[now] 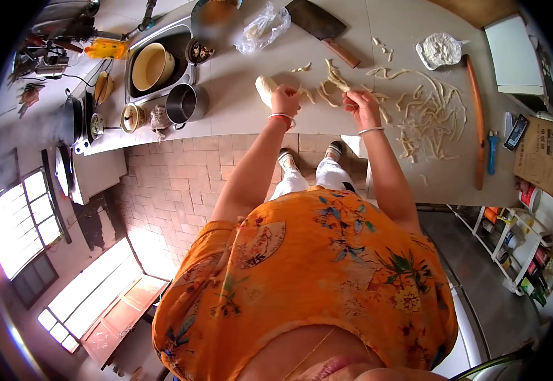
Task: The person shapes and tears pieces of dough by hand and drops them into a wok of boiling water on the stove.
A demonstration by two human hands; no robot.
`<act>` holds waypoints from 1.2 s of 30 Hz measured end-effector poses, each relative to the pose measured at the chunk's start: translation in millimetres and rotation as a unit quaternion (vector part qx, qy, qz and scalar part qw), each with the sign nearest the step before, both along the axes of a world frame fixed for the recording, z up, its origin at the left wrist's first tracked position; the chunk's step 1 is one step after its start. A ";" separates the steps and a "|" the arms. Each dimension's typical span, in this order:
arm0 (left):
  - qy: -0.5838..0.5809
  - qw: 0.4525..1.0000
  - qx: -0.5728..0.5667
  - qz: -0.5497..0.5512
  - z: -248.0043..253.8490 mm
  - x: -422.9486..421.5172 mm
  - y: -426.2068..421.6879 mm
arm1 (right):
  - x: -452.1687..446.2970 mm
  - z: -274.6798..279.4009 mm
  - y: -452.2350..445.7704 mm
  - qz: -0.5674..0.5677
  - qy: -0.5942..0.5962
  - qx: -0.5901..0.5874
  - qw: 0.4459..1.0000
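My left hand is closed at the counter, its fingers around the end of a short dough strip. Touching it on the left is a pale, smooth lump of dough, partly covered by the hand. My right hand pinches a dough strip at its fingertips, beside a small bunch of strips. To the right, many loose dough strips lie scattered over flour. A cleaver with a wooden handle rests beyond my hands.
A rolling pin and a bag of flour lie on the right, near a cardboard box. Leftward stand a metal pot, a sink holding a basin, and a plastic bag farther back.
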State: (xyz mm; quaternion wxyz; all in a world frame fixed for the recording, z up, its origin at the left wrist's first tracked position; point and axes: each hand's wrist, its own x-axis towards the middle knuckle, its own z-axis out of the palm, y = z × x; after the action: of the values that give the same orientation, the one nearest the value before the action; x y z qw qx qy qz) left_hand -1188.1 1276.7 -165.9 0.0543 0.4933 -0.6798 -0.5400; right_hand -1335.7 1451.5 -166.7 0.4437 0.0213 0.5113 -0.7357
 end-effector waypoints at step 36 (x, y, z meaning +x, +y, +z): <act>0.465 0.830 0.306 0.035 174.0 113.2 -41.1 | 91.6 130.3 -100.1 0.199 0.112 -0.150 0.962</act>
State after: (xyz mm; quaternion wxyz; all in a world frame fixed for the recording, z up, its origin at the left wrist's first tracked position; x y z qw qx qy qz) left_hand -1074.8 1235.6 8.1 0.2289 0.1991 -0.3565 -0.8837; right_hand -1244.1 1351.3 -36.4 0.5187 -0.2301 0.4359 -0.6986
